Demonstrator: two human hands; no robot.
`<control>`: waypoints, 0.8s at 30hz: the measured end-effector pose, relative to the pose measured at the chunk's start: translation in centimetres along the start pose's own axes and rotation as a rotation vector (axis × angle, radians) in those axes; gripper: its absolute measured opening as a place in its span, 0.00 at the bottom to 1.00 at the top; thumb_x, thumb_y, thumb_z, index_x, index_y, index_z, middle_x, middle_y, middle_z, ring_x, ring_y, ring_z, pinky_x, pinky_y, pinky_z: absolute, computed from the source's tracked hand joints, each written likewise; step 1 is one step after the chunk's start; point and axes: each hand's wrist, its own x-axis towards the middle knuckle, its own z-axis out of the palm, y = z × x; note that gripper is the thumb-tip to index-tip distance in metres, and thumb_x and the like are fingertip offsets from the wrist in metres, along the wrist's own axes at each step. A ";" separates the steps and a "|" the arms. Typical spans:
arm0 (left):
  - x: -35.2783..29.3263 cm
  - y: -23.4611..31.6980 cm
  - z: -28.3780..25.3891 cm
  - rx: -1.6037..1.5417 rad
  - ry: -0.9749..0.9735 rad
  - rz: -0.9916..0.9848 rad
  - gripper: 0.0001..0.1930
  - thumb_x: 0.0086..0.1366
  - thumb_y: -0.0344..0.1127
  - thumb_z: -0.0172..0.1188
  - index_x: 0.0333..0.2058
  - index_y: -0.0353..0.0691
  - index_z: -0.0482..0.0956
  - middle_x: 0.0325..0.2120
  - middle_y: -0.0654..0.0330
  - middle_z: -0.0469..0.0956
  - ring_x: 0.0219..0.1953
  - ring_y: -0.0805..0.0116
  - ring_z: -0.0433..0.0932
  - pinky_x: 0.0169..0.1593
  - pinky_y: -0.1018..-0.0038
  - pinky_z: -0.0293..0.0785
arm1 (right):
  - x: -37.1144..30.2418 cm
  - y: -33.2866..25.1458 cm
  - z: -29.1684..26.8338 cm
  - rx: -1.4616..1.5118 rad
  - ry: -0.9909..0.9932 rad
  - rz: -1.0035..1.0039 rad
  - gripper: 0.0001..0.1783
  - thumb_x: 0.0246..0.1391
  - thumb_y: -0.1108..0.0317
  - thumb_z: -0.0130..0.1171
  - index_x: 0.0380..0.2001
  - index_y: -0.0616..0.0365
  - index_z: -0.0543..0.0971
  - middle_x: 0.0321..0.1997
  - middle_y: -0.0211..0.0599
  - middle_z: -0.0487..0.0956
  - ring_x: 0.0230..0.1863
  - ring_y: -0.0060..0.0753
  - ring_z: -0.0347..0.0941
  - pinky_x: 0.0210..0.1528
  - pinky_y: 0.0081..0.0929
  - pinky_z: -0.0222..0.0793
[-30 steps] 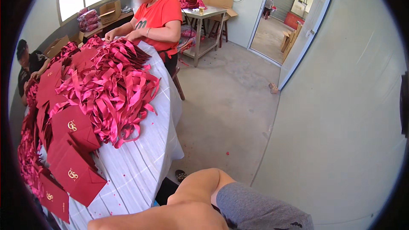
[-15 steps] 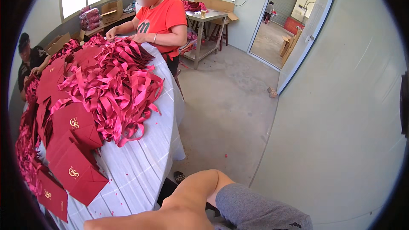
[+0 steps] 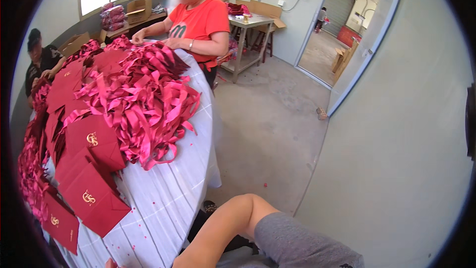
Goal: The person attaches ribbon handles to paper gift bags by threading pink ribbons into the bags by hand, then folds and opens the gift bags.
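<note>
My right forearm [image 3: 218, 233], below a grey sleeve, runs down to the lower edge beside the round table [image 3: 163, 213]. A bit of fingertip [image 3: 112, 264] shows at the bottom edge over the tablecloth; it seems to be my right hand, mostly cut off. What it holds, if anything, is hidden. My left hand is out of the picture. Nearest to the fingertip lie dark red paper gift bags [image 3: 96, 208] with gold lettering, one flat bag [image 3: 60, 223] at the near left. Beyond them, a heap of pink-red ribbon handles [image 3: 148, 104] covers more stacked bags.
A co-worker in a red shirt [image 3: 208, 25] stands at the table's far side, hands at the ribbons. Another person [image 3: 42, 64] sits at the left. Behind stand a metal table [image 3: 260, 20], cardboard boxes [image 3: 139, 10] and an open door [image 3: 367, 52]; a wall [image 3: 396, 168] rises at right.
My right forearm has drawn back, from stretching left along the lower edge to a steeper angle. A fingertip now shows there. The whole view has shifted slightly; the bags look unchanged.
</note>
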 end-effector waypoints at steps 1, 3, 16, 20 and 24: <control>-0.1 0.0 -0.2 0.006 0.001 -0.010 0.18 0.62 0.27 0.55 0.51 0.31 0.70 0.48 0.48 0.70 0.44 0.61 0.71 0.45 0.71 0.69 | -0.6 0.6 -0.6 -0.090 -0.055 0.084 0.20 0.53 0.79 0.46 0.47 0.57 0.79 0.42 0.38 0.71 0.37 0.28 0.64 0.35 0.21 0.61; -0.8 -0.3 -1.7 0.045 0.017 -0.045 0.18 0.62 0.26 0.54 0.52 0.31 0.69 0.48 0.48 0.70 0.44 0.61 0.71 0.46 0.71 0.69 | -2.0 2.1 -1.5 -0.151 -0.055 0.373 0.17 0.51 0.78 0.48 0.44 0.60 0.79 0.42 0.41 0.73 0.39 0.32 0.69 0.37 0.26 0.68; -2.5 4.4 -4.3 -0.016 0.169 -0.054 0.19 0.61 0.22 0.50 0.52 0.34 0.68 0.47 0.56 0.70 0.44 0.68 0.69 0.48 0.75 0.66 | 5.9 -3.5 -0.4 0.101 0.289 0.891 0.15 0.61 0.64 0.42 0.36 0.59 0.77 0.38 0.37 0.80 0.42 0.30 0.74 0.50 0.33 0.64; -2.9 5.9 -5.2 0.018 0.238 -0.106 0.20 0.56 0.18 0.51 0.48 0.34 0.72 0.49 0.52 0.69 0.46 0.66 0.69 0.46 0.75 0.65 | 4.8 -1.9 0.2 0.233 0.298 0.800 0.14 0.64 0.64 0.41 0.38 0.58 0.75 0.31 0.34 0.77 0.38 0.27 0.72 0.54 0.35 0.60; -2.9 6.2 -5.1 -0.012 0.230 -0.063 0.19 0.57 0.17 0.51 0.48 0.35 0.72 0.48 0.54 0.68 0.45 0.68 0.68 0.48 0.75 0.64 | 4.3 -2.7 0.2 0.228 0.230 0.916 0.14 0.65 0.64 0.42 0.39 0.61 0.75 0.26 0.30 0.73 0.33 0.20 0.66 0.45 0.22 0.62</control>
